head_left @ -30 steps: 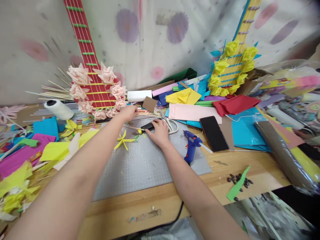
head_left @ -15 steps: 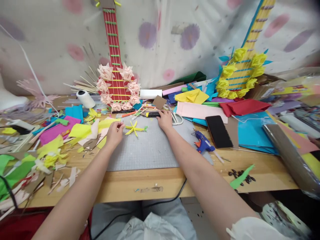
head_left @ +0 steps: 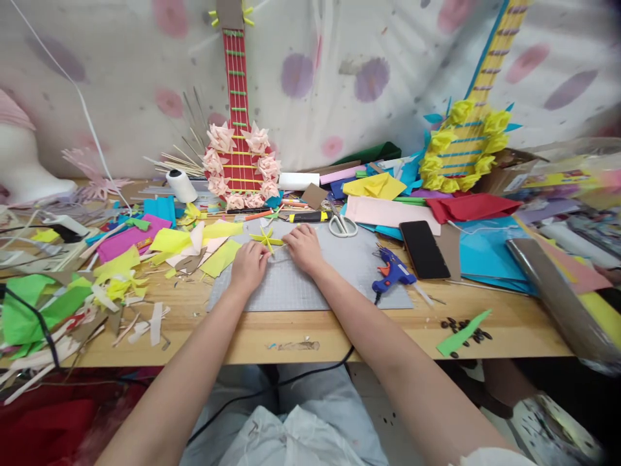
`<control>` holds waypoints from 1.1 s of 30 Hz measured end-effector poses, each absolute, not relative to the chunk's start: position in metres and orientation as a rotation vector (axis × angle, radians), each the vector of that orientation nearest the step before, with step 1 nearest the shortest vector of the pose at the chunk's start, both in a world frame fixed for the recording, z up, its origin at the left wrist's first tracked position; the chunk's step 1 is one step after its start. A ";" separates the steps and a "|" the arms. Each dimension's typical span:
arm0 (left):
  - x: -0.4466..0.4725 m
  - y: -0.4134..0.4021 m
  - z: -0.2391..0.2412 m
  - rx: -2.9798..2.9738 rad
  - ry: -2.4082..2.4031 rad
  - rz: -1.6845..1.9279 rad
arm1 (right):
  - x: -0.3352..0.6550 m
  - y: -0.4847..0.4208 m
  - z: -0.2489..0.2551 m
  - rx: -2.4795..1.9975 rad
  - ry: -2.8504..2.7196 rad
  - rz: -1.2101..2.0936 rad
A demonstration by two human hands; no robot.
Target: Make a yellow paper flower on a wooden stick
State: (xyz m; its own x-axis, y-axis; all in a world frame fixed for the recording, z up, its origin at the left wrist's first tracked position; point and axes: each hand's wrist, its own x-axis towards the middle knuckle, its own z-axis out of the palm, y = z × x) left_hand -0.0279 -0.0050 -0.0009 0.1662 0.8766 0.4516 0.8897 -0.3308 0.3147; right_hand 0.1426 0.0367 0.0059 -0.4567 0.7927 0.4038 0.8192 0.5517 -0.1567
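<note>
My left hand [head_left: 250,264] is pinched closed over the grey cutting mat [head_left: 301,291]. My right hand [head_left: 303,247] lies close beside it, fingers curled down toward the mat. A thin pale strand [head_left: 277,254] runs between the fingertips of both hands; its exact kind is too small to tell. Just beyond the fingers lies a yellow star-shaped paper piece [head_left: 266,239] with narrow arms, partly behind the hands. Farther back on the mat rest a yellow-and-black utility knife [head_left: 308,217] and white-handled scissors [head_left: 343,226], both apart from my hands.
A blue glue gun [head_left: 392,270] and a black phone [head_left: 425,250] lie at the right. Paper scraps [head_left: 167,239] crowd the left. Behind stand a red paper guitar [head_left: 237,155] with pink flowers and a yellow one [head_left: 468,139]. Dark beads [head_left: 478,335] lie near the front edge.
My right hand has come away from the utility knife, leftward and nearer, to beside my left hand. My left hand has moved right, near the yellow star piece.
</note>
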 end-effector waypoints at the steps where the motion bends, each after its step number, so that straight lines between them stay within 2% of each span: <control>1: -0.028 -0.006 0.000 -2.363 -1.813 -0.918 | 0.145 0.038 0.004 -1.381 -2.316 -0.054; 5: -0.029 -0.004 -0.003 -2.167 -1.901 -1.024 | 0.153 0.042 0.000 -1.601 -2.117 0.118; 8: -0.029 0.001 -0.007 -2.156 -1.952 -0.993 | 0.150 0.042 0.000 -1.588 -2.190 0.216; 11: -0.027 0.003 -0.009 -2.216 -2.032 -0.953 | 0.145 0.047 0.001 -1.554 -2.293 0.200; 15: -0.027 0.005 -0.008 -2.215 -2.129 -0.947 | 0.155 0.058 0.003 -1.719 -2.198 0.180; 22: -0.027 0.007 -0.009 -2.255 -2.051 -0.974 | 0.171 0.063 0.018 -1.900 -2.097 0.252; 27: -0.023 0.005 -0.006 -2.183 -1.789 -1.282 | 0.144 0.056 0.030 -1.657 -2.052 0.435; 33: -0.015 0.007 -0.008 -2.294 -1.666 -1.591 | 0.110 0.059 0.021 -1.120 -1.964 0.901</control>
